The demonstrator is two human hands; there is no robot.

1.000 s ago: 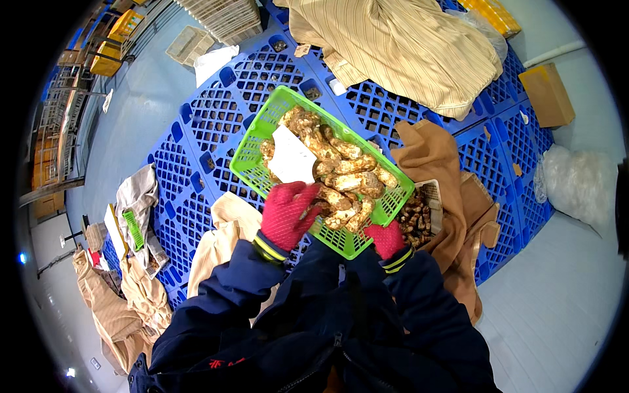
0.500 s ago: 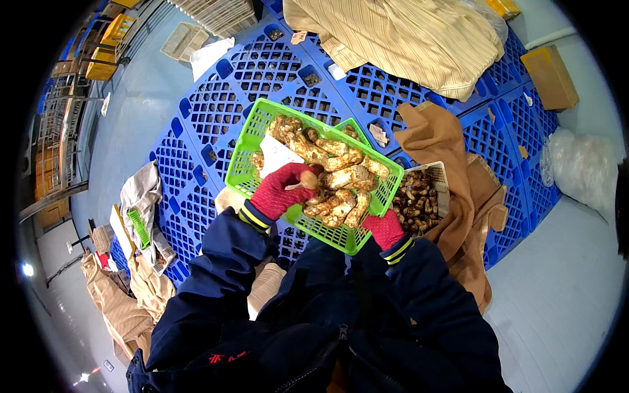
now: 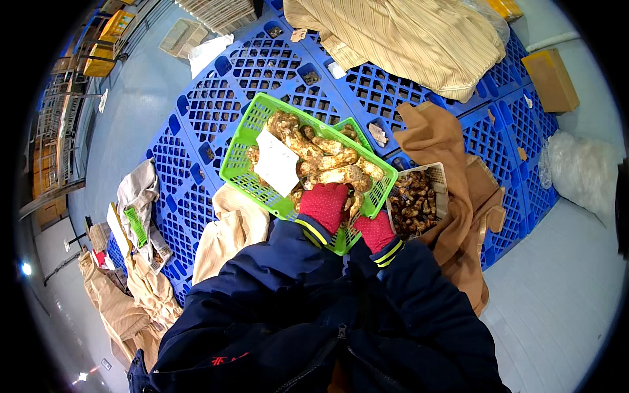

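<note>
A bright green plastic basket (image 3: 237, 147) is held tilted in front of me, with several thick, brown-and-cream mushrooms (image 3: 341, 175) in it. A white paper slip (image 3: 276, 165) lies over the mushrooms on the left. My left hand (image 3: 324, 206), in a red dotted glove, reaches into the near side, its fingers curled down over a mushroom; the fingertips are hidden. My right hand (image 3: 375, 230), gloved alike, grips the basket's near right rim. Part of a second green basket (image 3: 359, 131) shows behind the first.
Blue plastic pallets (image 3: 262, 62) spread beneath everything. To the right stands a white basket (image 3: 440, 183) of small dark mushrooms, beside a brown cloth (image 3: 452, 196). A striped beige cloth (image 3: 406, 39) covers something at the back. A cardboard box (image 3: 550, 80) and plastic wrap (image 3: 580, 173) are far right.
My left hand has moved right and down, from beside the paper slip onto the near mushrooms. More of the slip shows. The basket has shifted slightly left with my right hand.
</note>
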